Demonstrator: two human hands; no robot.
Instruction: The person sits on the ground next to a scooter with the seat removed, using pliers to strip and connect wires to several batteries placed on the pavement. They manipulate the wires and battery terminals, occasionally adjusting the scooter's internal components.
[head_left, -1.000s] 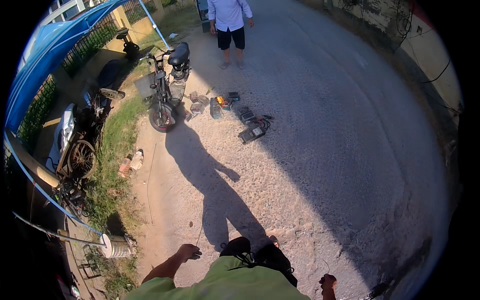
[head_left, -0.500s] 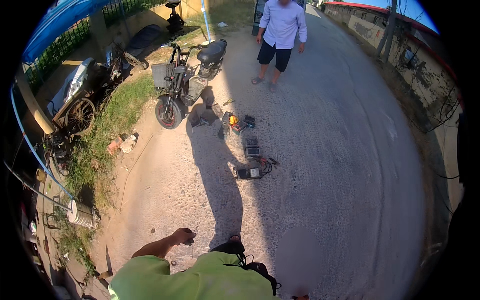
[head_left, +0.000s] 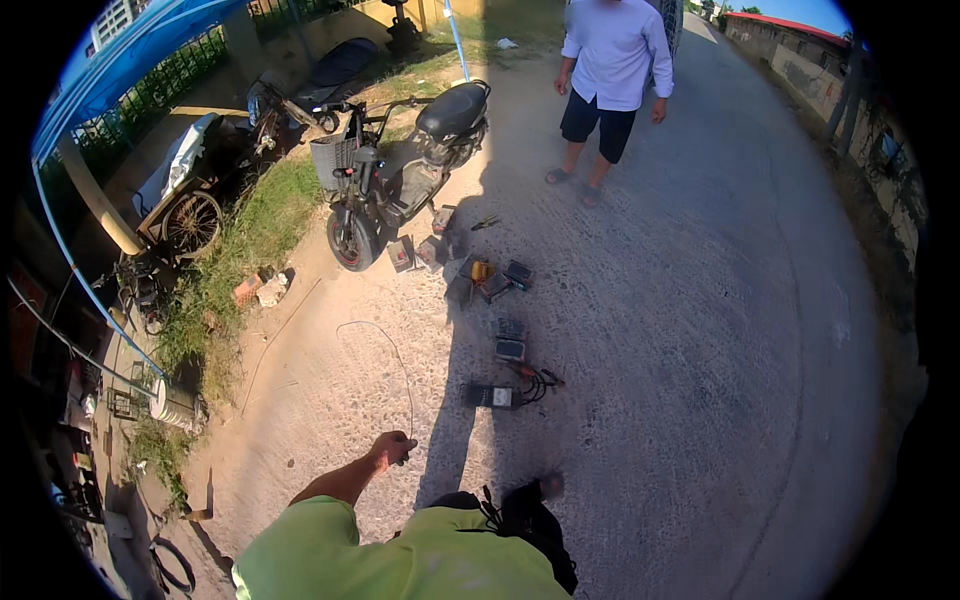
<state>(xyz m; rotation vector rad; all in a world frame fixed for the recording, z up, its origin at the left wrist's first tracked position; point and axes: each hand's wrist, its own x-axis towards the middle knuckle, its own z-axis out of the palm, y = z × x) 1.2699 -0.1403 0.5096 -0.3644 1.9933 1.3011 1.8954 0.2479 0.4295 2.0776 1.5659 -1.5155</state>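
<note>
My left hand (head_left: 393,448) is closed, its fingertips pinching one end of a thin wire (head_left: 408,385). The wire rises from the fingers and bends over to the left in a hooked curve above the road. My right hand is out of view. Ahead of my left hand, a dark box-shaped device (head_left: 490,396) with a pale panel lies on the ground, its black and red cables (head_left: 540,382) bunched at its right. Just beyond it are two dark block-shaped batteries (head_left: 510,350).
Farther off lie several more dark blocks (head_left: 493,286) and a yellow item (head_left: 482,271). An electric scooter (head_left: 405,185) with a front basket stands at the left. A person (head_left: 610,90) in a light shirt stands at the far right. Broken bricks (head_left: 262,289) lie by the grass.
My left hand has moved up and slightly right, and the wire now stretches out ahead of it. The view has shifted, and the person appears farther right.
</note>
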